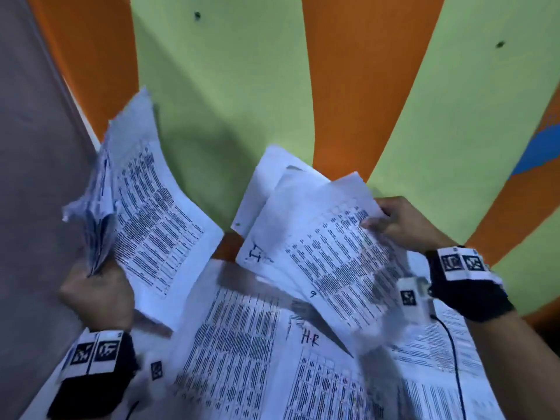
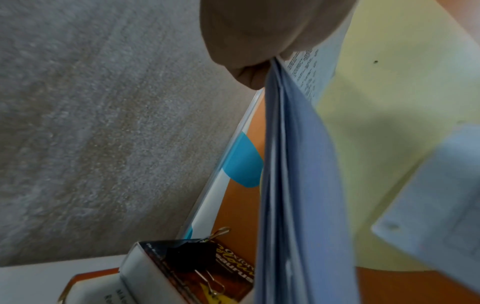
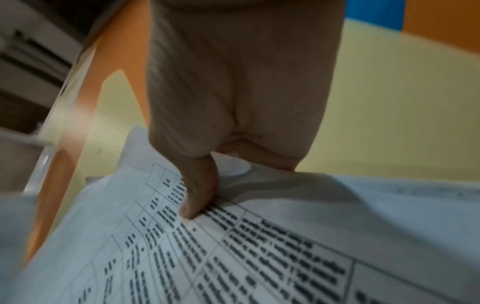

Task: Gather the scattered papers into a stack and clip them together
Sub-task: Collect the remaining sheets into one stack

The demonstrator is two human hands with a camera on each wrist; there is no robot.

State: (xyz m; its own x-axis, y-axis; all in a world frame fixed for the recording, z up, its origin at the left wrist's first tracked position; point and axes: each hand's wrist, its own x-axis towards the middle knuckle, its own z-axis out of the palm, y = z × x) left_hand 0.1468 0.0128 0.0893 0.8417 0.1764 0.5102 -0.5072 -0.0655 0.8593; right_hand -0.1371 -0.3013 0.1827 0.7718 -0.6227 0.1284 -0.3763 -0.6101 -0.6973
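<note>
My left hand (image 1: 94,286) grips the lower edge of a bundle of printed sheets (image 1: 151,207), held upright above the table at the left; the left wrist view shows the bundle (image 2: 298,164) edge-on, hanging from my fingers. My right hand (image 1: 394,225) pinches the corner of several lifted sheets (image 1: 327,247) at the right, thumb (image 3: 200,197) pressed on the top printed page (image 3: 233,257). More printed pages (image 1: 257,359) lie flat near me. A black binder clip (image 2: 192,257) rests on a book at the table's left edge.
The table (image 1: 227,101) is striped orange and light green, with a blue patch (image 1: 542,150) at the far right. A book (image 2: 182,273) lies by the left edge, next to grey floor (image 1: 33,177). A black cable (image 1: 454,353) runs from my right wrist over the pages.
</note>
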